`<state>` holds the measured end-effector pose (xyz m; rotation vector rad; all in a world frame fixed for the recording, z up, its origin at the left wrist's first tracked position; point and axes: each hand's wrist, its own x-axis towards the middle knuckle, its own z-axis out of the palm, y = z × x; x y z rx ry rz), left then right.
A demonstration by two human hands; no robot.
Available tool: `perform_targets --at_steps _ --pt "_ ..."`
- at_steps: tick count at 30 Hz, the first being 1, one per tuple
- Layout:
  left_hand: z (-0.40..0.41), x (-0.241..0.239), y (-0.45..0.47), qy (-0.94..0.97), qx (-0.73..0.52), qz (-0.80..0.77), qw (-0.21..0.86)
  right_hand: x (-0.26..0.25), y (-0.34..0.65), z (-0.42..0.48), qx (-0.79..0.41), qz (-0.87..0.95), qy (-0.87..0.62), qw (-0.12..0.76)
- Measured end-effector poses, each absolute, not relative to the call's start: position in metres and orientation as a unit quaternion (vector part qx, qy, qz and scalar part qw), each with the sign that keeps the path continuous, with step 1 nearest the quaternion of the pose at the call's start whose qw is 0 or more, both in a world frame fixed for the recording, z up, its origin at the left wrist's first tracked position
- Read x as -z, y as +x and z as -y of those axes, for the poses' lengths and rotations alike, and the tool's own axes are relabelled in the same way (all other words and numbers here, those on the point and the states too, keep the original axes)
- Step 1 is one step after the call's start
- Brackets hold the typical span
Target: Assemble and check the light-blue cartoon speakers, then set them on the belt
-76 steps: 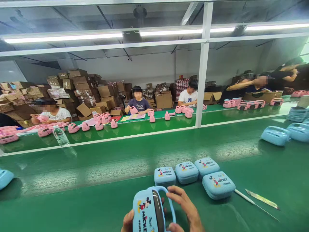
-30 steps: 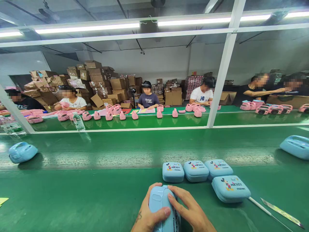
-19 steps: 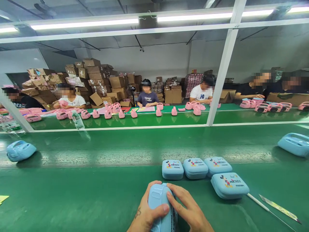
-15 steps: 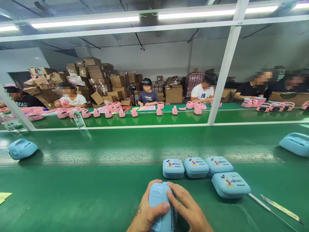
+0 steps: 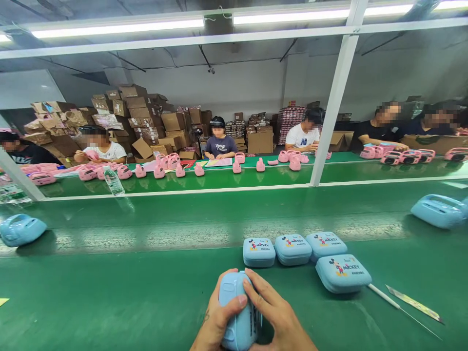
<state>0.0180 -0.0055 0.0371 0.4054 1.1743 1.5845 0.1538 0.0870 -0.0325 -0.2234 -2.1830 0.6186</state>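
Both my hands clasp one light-blue case [image 5: 234, 312] at the bottom centre, standing on edge over the green table [image 5: 109, 302]. My left hand [image 5: 215, 325] wraps its left side with the thumb across the front. My right hand [image 5: 278, 318] curls over its right side, fingers pressed on the top. Just beyond, three blue cartoon-mouse-print cases [image 5: 291, 248] lie flat in a row, and a fourth blue case [image 5: 342, 273] lies in front of them to the right.
A thin white stick and a paper strip [image 5: 413, 303] lie at the right. More blue cases sit on the conveyor belt at far left [image 5: 20, 230] and far right [image 5: 437, 210]. Behind a white frame post [image 5: 329, 117], several people work with pink cases [image 5: 164, 169]; cardboard boxes are stacked behind them.
The case first showed its printed face and handle, turned toward me; now it stands on edge with both hands closed round it. The view has swung to the left, then drifted slightly.
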Motion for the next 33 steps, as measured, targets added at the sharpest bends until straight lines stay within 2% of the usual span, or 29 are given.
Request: perform_targets --at_steps 3,7,10,13,19,27,30,31,33 --pt "0.004 -0.033 0.019 0.131 -0.682 -0.439 0.57 0.028 0.16 -0.088 -0.377 0.813 -0.139 0.421" --pt "0.004 -0.031 0.015 0.139 -0.728 -0.382 0.552 0.033 0.156 -0.082 -0.623 0.584 -0.225 0.469" --pt "0.003 -0.03 0.011 0.193 -0.744 -0.379 0.515 0.038 0.142 -0.073 -0.799 0.428 -0.172 0.385" --pt "0.001 -0.028 0.007 0.257 -0.725 -0.397 0.5 0.034 0.133 -0.069 -0.879 0.341 -0.131 0.308" --pt "-0.002 -0.028 0.007 0.297 -0.71 -0.406 0.492 0.019 0.139 -0.073 -0.879 0.308 -0.11 0.348" --pt "0.001 -0.025 0.014 0.171 -0.753 -0.425 0.472 0.029 0.139 -0.06 -0.9 0.302 -0.24 0.202" --pt "0.002 -0.027 0.014 0.082 -0.739 -0.449 0.496 0.017 0.152 -0.071 -0.827 0.445 -0.313 0.141" --pt "0.002 -0.028 0.013 0.064 -0.733 -0.455 0.502 0.011 0.157 -0.076 -0.779 0.51 -0.328 0.156" --pt "0.002 -0.031 0.012 0.065 -0.726 -0.469 0.499 0.001 0.166 -0.083 -0.67 0.613 -0.334 0.252"
